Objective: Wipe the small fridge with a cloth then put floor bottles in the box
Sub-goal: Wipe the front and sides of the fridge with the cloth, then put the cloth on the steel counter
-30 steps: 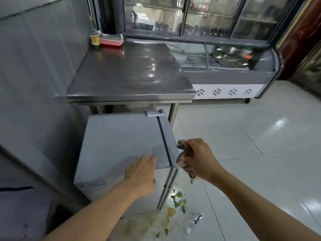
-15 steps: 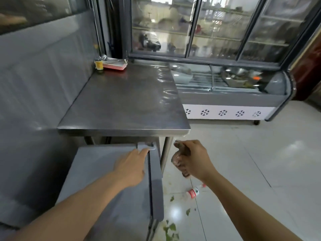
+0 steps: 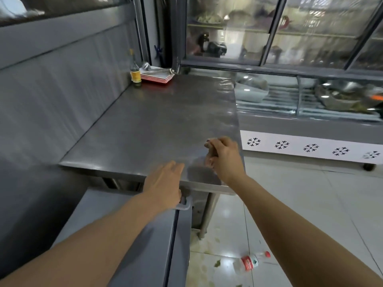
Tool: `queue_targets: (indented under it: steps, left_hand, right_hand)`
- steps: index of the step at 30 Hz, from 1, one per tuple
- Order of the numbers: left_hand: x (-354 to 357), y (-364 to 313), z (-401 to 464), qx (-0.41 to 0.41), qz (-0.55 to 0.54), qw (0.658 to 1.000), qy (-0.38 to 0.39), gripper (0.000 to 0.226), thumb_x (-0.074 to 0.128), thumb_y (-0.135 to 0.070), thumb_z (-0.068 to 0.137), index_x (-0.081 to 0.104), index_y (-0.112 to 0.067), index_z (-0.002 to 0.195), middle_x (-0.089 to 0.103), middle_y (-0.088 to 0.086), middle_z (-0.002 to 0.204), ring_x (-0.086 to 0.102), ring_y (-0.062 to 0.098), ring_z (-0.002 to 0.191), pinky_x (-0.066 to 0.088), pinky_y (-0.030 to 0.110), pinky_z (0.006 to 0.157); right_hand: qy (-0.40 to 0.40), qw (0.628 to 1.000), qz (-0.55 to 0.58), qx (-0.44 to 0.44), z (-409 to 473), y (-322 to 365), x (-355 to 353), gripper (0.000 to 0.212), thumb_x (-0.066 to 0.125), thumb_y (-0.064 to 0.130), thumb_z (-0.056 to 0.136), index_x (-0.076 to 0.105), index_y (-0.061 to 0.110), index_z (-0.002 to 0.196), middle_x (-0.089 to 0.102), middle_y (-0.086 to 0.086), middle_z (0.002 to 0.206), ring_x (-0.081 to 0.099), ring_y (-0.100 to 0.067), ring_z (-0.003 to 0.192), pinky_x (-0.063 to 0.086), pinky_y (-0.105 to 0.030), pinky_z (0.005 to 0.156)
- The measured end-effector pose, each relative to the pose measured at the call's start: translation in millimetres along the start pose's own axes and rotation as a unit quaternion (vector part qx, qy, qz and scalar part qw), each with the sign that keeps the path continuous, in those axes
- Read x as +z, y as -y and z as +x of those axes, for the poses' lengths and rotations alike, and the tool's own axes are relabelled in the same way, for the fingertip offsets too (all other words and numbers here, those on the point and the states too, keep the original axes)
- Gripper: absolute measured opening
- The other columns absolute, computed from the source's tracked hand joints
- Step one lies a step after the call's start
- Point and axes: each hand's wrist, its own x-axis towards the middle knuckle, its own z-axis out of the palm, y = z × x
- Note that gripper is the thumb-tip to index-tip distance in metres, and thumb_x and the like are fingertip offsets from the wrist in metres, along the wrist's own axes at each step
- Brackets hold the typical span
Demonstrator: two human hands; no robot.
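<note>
Forearms enter from the lower corners of the frame and reach toward its middle. Low in the frame stands the small fridge [image 3: 132, 241], grey, its top running up the lower centre, with a grey handle [image 3: 185, 204] at its far right corner. On the pale tiled floor [image 3: 290, 204] at lower right lies a clear plastic bottle [image 3: 249, 263] on its side, red label and red cap, well apart from the fridge, with greenish scraps and a stain near it. The left hand [image 3: 163, 187] sits at centre frame, palm down, fingers stretched forward and pressed together over the near edge of the steel table [image 3: 145, 125]; its lower edge overlaps the handle, though whether it touches it cannot be told. Just to the right, the right hand [image 3: 224, 160] is curled into a fist above the table's near right corner, fingers closed around a bunched, brownish cloth [image 3: 209, 160] that shows only at the hand's left side. At the table's far left corner, upper left of centre, a glass bottle with a yellow label [image 3: 135, 72] stands upright beside a stack of red-and-white trays [image 3: 157, 76]. Across the upper right runs a glass display freezer [image 3: 310, 121] with snowflake marks, holding metal bowls [image 3: 339, 96].
</note>
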Motion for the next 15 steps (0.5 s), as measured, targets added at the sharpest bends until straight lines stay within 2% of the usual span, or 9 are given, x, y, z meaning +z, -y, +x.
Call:
queue_targets:
  steps: [1, 3, 5, 10, 13, 15]
  left_hand:
    - [3, 2, 5, -0.003, 0.000, 1.000, -0.002, 0.062, 0.064, -0.027, 0.081, 0.035, -0.018, 0.135, 0.046, 0.003, 0.130, 0.048, 0.025, 0.116, 0.041, 0.036, 0.093]
    - [8, 7, 11, -0.007, 0.002, 1.000, -0.003, 0.068, 0.065, -0.026, 0.081, 0.031, -0.018, 0.139, 0.044, 0.004, 0.135, 0.046, 0.025, 0.120, 0.040, 0.036, 0.095]
    - [11, 13, 12, -0.013, 0.005, 1.000, 0.004, 0.071, 0.064, -0.025, 0.081, 0.027, -0.018, 0.142, 0.041, 0.005, 0.140, 0.044, 0.025, 0.124, 0.039, 0.037, 0.099]
    - [6, 24, 1, -0.029, -0.005, 0.999, 0.031, 0.076, 0.063, -0.026, 0.083, 0.021, -0.019, 0.146, 0.037, 0.005, 0.146, 0.041, 0.026, 0.128, 0.037, 0.041, 0.103]
    - [-3, 30, -14, -0.032, -0.002, 0.999, 0.023, 0.069, 0.062, -0.022, 0.083, 0.027, -0.018, 0.143, 0.042, 0.006, 0.140, 0.045, 0.025, 0.124, 0.040, 0.041, 0.101]
    - [-11, 37, -32, -0.033, -0.004, 0.999, 0.019, 0.062, 0.061, -0.021, 0.084, 0.032, -0.016, 0.139, 0.044, 0.007, 0.137, 0.046, 0.026, 0.122, 0.041, 0.042, 0.099]
  right_hand:
    - [0.019, 0.999, -0.039, -0.007, 8, -5, 7, 0.051, 0.058, 0.011, 0.087, 0.047, 0.018, 0.137, 0.035, -0.013, 0.145, 0.030, -0.032, 0.129, 0.036, -0.040, 0.104]
    - [0.090, 0.990, -0.111, -0.006, 17, -13, 18, 0.066, 0.056, 0.023, 0.090, 0.025, 0.024, 0.148, 0.012, -0.009, 0.157, 0.011, -0.035, 0.140, 0.019, -0.045, 0.114]
    - [0.143, 0.981, -0.130, 0.007, 17, -16, 27, 0.069, 0.054, 0.031, 0.091, 0.016, 0.029, 0.149, 0.002, -0.005, 0.159, 0.002, -0.035, 0.143, 0.011, -0.048, 0.115]
    - [0.134, 0.984, -0.108, -0.043, -4, -5, 26, 0.060, 0.061, 0.029, 0.082, 0.035, 0.026, 0.136, 0.021, -0.001, 0.149, 0.015, -0.031, 0.136, 0.023, -0.046, 0.109]
    - [0.138, 0.983, -0.106, -0.053, -23, 12, 19, 0.055, 0.058, 0.033, 0.087, 0.034, 0.023, 0.136, 0.020, -0.001, 0.150, 0.012, -0.031, 0.141, 0.020, -0.049, 0.113]
    - [0.171, 0.977, -0.125, -0.040, -40, 29, 13, 0.060, 0.060, 0.032, 0.087, 0.032, 0.023, 0.139, 0.016, -0.001, 0.153, 0.009, -0.033, 0.142, 0.022, -0.052, 0.113]
